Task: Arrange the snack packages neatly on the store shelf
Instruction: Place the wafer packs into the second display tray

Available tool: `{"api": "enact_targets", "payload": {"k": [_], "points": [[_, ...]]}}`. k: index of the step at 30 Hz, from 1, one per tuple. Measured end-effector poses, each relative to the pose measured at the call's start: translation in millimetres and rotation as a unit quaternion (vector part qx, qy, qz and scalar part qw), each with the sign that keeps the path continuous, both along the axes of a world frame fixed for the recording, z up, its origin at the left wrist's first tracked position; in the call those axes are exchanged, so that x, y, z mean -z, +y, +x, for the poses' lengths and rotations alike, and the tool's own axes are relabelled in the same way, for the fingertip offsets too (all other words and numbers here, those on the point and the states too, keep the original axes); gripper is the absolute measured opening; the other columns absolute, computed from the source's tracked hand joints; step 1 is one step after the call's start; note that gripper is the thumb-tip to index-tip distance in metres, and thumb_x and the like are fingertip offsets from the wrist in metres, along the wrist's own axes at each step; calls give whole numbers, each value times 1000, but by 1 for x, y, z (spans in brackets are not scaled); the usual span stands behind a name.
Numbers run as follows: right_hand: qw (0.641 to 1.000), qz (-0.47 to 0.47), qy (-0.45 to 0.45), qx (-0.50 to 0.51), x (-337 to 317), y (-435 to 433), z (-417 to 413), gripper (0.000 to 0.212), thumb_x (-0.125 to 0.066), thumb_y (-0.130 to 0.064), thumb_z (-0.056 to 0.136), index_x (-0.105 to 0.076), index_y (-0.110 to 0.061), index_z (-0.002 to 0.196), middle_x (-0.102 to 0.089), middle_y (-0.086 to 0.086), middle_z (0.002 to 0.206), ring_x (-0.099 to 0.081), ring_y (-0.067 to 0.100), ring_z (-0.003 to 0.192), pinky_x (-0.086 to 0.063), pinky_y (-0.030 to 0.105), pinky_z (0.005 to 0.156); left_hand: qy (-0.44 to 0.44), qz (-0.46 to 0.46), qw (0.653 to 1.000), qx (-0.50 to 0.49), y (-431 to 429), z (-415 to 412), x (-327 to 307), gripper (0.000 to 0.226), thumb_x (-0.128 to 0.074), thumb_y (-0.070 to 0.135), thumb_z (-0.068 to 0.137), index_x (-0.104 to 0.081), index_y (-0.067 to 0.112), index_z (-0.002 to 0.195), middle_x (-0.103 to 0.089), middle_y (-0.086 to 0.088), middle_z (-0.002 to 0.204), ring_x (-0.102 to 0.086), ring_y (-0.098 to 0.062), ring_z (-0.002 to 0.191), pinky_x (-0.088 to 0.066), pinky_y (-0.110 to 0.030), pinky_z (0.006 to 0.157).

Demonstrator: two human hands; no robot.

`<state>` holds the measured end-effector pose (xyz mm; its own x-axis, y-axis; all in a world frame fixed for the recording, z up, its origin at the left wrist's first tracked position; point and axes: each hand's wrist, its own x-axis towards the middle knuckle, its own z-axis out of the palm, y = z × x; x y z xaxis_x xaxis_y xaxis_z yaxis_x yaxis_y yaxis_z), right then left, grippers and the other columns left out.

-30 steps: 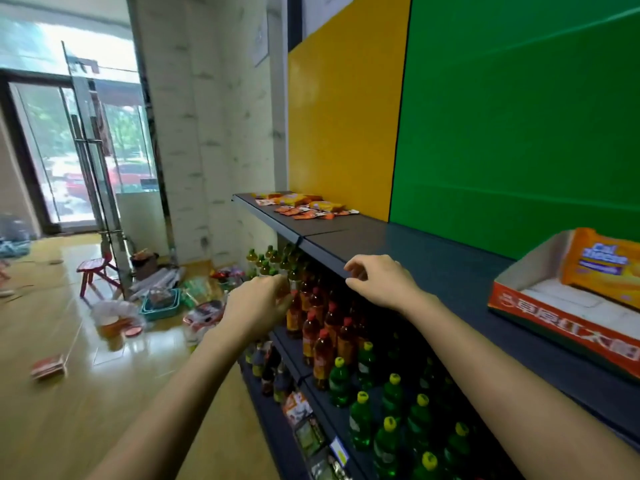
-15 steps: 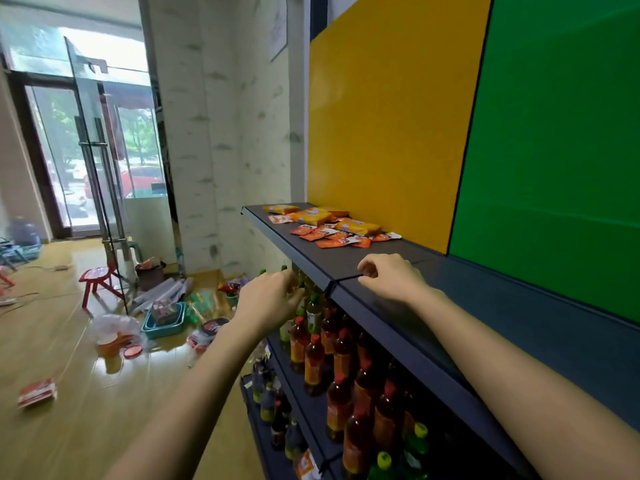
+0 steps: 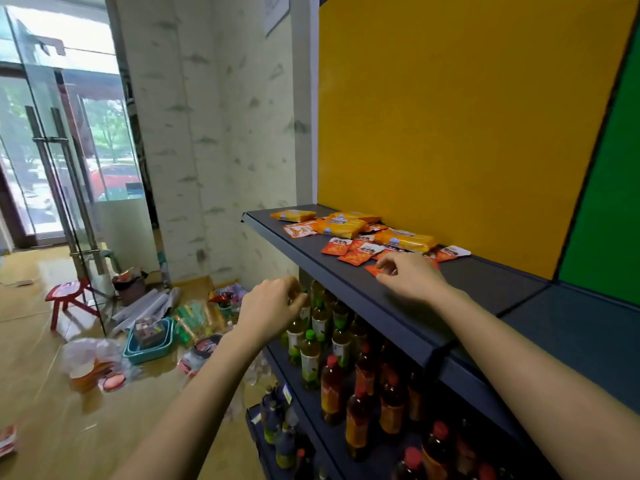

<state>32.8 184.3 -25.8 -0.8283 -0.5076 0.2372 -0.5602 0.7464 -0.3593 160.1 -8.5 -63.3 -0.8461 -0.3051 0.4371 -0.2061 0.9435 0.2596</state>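
Observation:
Several snack packages lie scattered at the far left end of the dark top shelf (image 3: 308, 249): yellow packs (image 3: 341, 226) and small red-and-white packets (image 3: 336, 246). My right hand (image 3: 410, 277) is over the shelf at the near edge of the pile, fingers curled down, fingertips touching a red packet (image 3: 371, 270) that it partly covers. Whether it grips the packet is unclear. My left hand (image 3: 268, 306) hovers in front of the shelf edge, below shelf height, loosely closed with nothing in it.
Bottled drinks (image 3: 332, 375) fill the lower shelves under the top one. Yellow and green panels back the shelf. On the wooden floor to the left lie a teal basket (image 3: 149, 341), bags and a red stool (image 3: 65, 296), near a glass door (image 3: 52, 168).
The view has shifted left along the shelf and the orange carton at the right has left the frame. My right hand has moved from the shelf edge to the snack pile; my left hand followed.

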Motion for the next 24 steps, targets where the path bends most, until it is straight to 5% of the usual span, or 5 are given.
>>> {"api": "enact_targets", "payload": {"k": [16, 24], "points": [[991, -29, -18, 131, 4, -170, -128, 30, -56, -30, 88, -61, -17, 115, -63, 6, 120, -57, 26, 112, -47, 38, 92, 6, 19, 998, 60, -201, -139, -1, 27, -48, 40, 93, -61, 21, 106, -67, 5, 108, -62, -17, 100, -52, -34, 80], [972, 13, -64, 228, -9, -208, -214, 52, -54, -39, 89, -52, -3, 126, -57, 18, 127, -54, 33, 114, -44, 35, 86, 26, 3, 994, 108, -254, -254, -18, 28, -50, 39, 92, -62, 17, 104, -67, -3, 108, -60, -22, 102, -46, -33, 76]]}}
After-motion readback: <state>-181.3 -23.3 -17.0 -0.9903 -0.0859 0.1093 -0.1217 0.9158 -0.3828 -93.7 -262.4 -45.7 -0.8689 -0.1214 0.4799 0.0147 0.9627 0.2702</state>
